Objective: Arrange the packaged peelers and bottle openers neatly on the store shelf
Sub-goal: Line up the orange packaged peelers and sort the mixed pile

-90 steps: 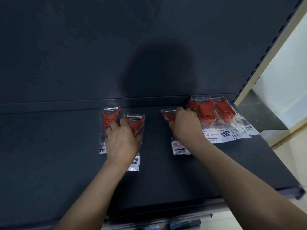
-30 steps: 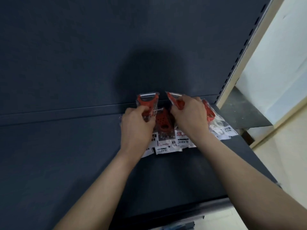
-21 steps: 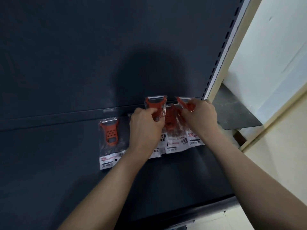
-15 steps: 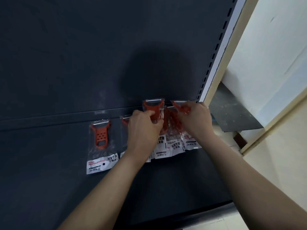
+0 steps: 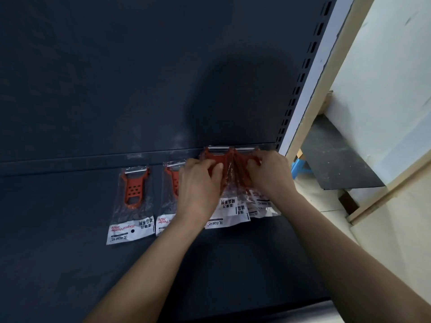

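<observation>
The left hand (image 5: 198,183) and right hand (image 5: 270,176) pinched overlapping clear-bagged orange peelers (image 5: 229,173) at the back of the dark metal shelf (image 5: 70,264), best squared gently.

Non-task surroundings, all on the right side of the view.

- Slotted upright (image 5: 299,89): dark metal, one column of rectangular slots, running from 1 o'clock down towards 3 o'clock. A pale grey strip (image 5: 318,66) lies along its right edge.
- Beige post (image 5: 333,66): just right of that strip and parallel to it.
- Pale wall panel (image 5: 384,78): fills 1 to 3 o'clock; a chipped brown spot shows on its left edge.
- Dark grey board (image 5: 338,164): flat and dusty, at 3 o'clock below the panel.
- Blue object (image 5: 299,169): small and partly hidden, touching the board's left corner; type unclear.
- Cream floor (image 5: 396,241): at 4 o'clock.
</observation>
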The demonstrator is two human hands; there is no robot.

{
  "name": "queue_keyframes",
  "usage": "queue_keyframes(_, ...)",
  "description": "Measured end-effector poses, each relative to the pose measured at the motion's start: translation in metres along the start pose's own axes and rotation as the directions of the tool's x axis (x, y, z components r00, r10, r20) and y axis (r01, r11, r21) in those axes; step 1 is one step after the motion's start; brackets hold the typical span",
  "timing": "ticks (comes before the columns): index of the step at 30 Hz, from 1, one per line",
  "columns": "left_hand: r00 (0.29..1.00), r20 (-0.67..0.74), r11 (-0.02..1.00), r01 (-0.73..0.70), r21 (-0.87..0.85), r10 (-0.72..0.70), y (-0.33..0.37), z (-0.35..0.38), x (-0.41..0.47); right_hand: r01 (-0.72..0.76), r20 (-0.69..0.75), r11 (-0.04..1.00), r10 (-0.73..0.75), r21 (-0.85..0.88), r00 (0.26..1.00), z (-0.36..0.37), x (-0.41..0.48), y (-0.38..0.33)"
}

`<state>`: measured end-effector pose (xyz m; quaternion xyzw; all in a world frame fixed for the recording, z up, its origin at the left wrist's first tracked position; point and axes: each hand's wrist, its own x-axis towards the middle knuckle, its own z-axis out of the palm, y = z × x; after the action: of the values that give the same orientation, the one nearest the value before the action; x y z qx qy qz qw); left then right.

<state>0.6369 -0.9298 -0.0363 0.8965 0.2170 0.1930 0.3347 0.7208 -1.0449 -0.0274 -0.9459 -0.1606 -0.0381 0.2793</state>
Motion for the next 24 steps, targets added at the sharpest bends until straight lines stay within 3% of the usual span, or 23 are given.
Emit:
queue_keyframes(10, 1.0, -0.012, 0.999, 0.006, -0.051, -0.006, -0.003, -0.006, 0.002, -0.042, -0.04, 0.998, 0.043, 0.044, 0.998, 0.001, 0.004, -0.004)
queue_keyframes(15, 0.993, -0.104, 0.999, 0.047, -0.025, -0.05, -0.023, -0.027, 0.004, 0.005, -0.105, 0.996, -0.014, -0.089, 0.994, 0.002, 0.004, -0.015)
queue_keyframes(20, 0.983, -0.158, 0.993, 0.104, 0.058, -0.094, -0.058, -0.054, 0.003, 0.158, -0.077, 0.986, -0.162, -0.053, 0.984, 0.006, -0.005, -0.047)
queue_keyframes(24, 0.98, -0.148, 0.981, 0.149, 0.121, -0.13, -0.083, -0.069, 0.001, 0.318, 0.031, 0.947, -0.317, -0.032, 0.948, 0.021, -0.019, -0.081)
